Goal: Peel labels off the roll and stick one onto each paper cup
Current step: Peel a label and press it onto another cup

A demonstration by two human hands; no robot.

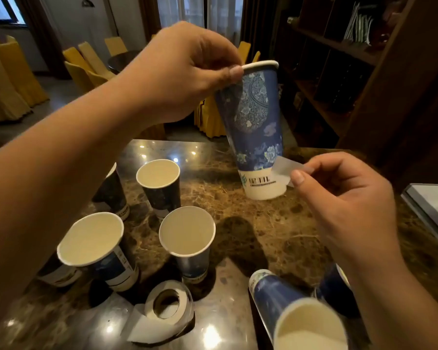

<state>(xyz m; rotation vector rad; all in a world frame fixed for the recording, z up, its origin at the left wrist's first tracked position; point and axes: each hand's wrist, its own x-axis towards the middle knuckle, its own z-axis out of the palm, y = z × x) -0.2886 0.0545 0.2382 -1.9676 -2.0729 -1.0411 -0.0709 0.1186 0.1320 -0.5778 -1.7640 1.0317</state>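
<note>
My left hand grips a tall blue patterned paper cup by its rim and holds it upright in the air above the table. My right hand pinches a small clear label between thumb and forefinger, and the label's free end touches the cup's lower right side near its white base. The label roll lies on the table near the front edge, with a strip of white backing paper trailing from it.
Several open cups stand on the brown marble table at the left. A stack of blue cups lies on its side at the front right. A grey flat object sits at the right edge. Dark wooden shelves rise beyond it.
</note>
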